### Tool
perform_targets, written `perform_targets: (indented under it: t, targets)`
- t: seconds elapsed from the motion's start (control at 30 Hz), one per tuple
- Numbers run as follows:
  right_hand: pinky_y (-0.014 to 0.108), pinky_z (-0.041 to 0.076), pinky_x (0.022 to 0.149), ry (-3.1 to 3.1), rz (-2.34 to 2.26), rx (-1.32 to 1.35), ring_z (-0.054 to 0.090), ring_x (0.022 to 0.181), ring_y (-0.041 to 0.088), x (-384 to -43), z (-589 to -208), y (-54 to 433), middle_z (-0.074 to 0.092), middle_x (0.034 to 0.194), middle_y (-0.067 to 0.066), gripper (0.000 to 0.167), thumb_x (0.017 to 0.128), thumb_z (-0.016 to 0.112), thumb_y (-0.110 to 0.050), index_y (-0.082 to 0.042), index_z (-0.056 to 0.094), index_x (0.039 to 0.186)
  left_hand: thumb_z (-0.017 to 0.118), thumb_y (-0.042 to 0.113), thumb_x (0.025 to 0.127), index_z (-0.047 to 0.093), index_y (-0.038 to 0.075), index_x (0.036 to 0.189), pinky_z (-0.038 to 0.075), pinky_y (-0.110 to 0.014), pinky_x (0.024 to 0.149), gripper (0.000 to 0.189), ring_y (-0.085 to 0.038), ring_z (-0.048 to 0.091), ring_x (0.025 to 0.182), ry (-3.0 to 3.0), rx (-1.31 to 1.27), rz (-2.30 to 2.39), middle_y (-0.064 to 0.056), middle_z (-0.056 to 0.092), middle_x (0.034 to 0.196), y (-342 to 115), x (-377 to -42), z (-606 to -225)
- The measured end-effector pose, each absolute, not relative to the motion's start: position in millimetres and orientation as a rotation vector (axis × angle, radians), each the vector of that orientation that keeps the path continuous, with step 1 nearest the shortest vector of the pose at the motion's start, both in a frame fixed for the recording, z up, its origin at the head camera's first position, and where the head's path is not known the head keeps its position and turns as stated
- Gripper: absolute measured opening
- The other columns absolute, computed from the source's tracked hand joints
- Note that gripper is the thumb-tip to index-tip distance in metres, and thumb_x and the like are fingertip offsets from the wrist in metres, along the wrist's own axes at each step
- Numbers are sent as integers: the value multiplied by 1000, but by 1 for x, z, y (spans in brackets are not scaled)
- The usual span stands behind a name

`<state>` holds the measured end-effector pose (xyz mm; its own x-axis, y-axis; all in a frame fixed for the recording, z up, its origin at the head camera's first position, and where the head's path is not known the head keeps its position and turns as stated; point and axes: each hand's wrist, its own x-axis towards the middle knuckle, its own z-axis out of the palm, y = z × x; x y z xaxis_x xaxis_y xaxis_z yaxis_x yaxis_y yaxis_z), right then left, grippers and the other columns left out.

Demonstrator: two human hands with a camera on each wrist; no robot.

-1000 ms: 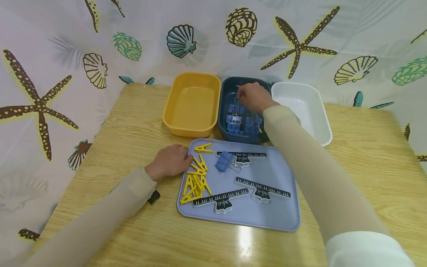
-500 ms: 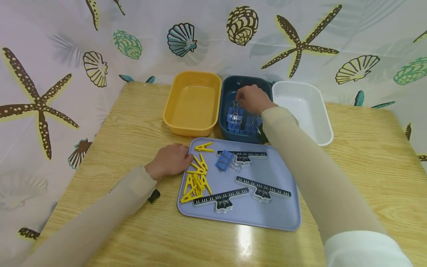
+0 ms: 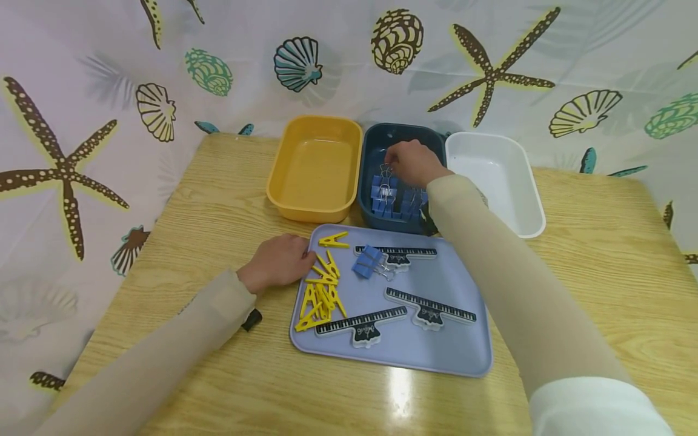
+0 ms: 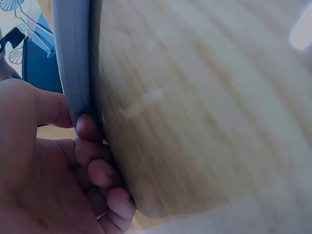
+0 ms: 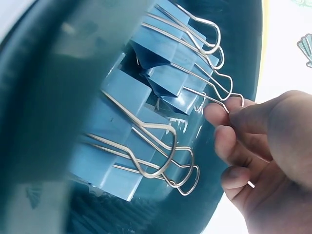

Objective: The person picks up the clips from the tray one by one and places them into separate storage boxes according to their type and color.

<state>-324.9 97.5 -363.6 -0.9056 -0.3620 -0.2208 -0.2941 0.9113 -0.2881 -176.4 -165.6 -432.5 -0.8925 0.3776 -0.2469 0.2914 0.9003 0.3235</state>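
The lavender tray point(image 3: 447, 348) has its rim gripped between the left hand's point(image 3: 279, 260) thumb and curled fingers. Around the right hand's point(image 3: 417, 162) fingertips is the dark blue bin point(image 3: 373, 151); they pinch a blue binder clip point(image 5: 183, 102) by its wire handle, others beside it. Yellow clothespins point(image 3: 324, 297) lie near the left fingers.

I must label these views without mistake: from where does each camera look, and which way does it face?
Head: worn on the head, facing forward and down at the tray; left grip, right grip and sleeves show.
Left wrist: worn there, facing the tray's edge; left grip shows.
Right wrist: worn there, facing into the dark blue tub; right grip shows, pinching a wire handle.
Shared: head and right wrist both show right grip, tub and blue clips.
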Motion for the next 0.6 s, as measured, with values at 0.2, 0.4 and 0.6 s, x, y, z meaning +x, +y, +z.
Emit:
perform_targets:
  t: [0.2, 0.4, 0.6]
  targets:
    - [46, 45, 103, 2775, -322, -491, 60, 114, 31, -325, -365, 98, 58, 133, 16, 36, 100, 44, -12, -5, 53, 135, 43, 30, 97, 45, 16, 62, 35, -28, 51, 39, -16, 48, 59, 2754, 491, 398, 0, 44, 61, -165, -176, -433]
    - [46, 43, 105, 2754, -297, -491, 58, 119, 31, -328, -367, 99, 53, 139, 16, 40, 100, 43, -11, -6, 49, 140, 44, 30, 97, 44, 15, 61, 34, -28, 50, 39, -17, 48, 58, 2758, 492, 407, 0, 43, 61, -165, -176, -431]
    - [47, 43, 105, 2749, -295, -484, 59, 116, 30, -329, -372, 100, 53, 139, 16, 41, 101, 42, -12, -8, 47, 141, 44, 29, 97, 43, 15, 61, 33, -28, 50, 39, -16, 46, 57, 2759, 488, 419, 0, 41, 60, -165, -175, -430]
